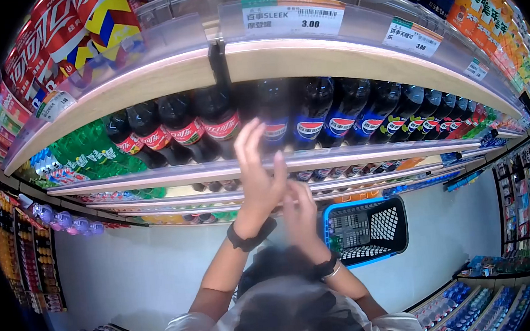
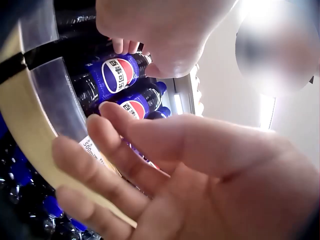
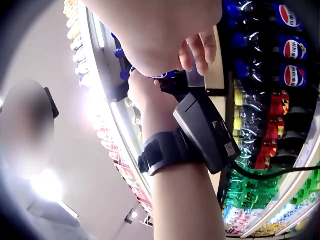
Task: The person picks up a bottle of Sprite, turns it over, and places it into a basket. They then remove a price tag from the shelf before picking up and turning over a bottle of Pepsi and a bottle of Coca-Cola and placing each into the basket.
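My left hand is raised in front of the drinks shelf with its fingers extended, holding nothing. In the left wrist view its palm faces the camera, fingers slightly bent. Close beside it, the right hand is blurred in the head view. The right wrist view shows its fingers hanging loosely curled with no object in them. Behind the hands stand cola bottles: a blue-label Pepsi bottle nearest the left fingertips, and a red-label Coca-Cola bottle to its left. The right hand overlaps a Pepsi bottle in the left wrist view.
A blue-rimmed shopping basket with green bottles inside stands low at the right. Above the bottles runs a shelf edge with price tags and cans. Green bottles fill the shelf's left. More stocked racks line the sides.
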Demonstrator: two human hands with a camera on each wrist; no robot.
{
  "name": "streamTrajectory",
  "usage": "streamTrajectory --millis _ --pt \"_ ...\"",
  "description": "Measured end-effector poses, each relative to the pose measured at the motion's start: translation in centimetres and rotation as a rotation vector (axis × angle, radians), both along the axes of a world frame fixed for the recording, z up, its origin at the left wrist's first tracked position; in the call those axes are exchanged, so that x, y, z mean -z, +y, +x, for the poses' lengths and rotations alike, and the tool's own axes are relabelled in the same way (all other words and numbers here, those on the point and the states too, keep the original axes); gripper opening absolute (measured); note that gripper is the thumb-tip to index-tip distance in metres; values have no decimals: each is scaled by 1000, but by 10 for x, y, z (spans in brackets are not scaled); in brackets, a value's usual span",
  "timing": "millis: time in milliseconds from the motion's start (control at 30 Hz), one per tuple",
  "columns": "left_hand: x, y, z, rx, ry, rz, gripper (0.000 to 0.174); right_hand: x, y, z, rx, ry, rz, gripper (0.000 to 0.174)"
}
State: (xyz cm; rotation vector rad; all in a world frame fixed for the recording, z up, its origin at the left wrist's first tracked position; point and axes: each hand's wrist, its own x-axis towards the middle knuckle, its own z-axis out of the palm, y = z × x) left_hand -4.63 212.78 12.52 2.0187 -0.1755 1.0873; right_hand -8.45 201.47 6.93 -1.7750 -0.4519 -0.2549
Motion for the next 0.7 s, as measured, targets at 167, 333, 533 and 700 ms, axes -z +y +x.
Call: streamTrajectory --millis 167,333,533,700 --pt "20 -7 26 9 86 -246 67 -29 18 45 26 -134 104 43" --pt "18 -5 35 49 121 -396 62 -14 28 68 -8 -84 129 46" --pt "38 -11 26 17 -9 -463 62 -21 12 55 -6 -126 90 41" --pt "52 4 -34 184 143 -479 64 -52 -11 41 -120 -184 107 50"
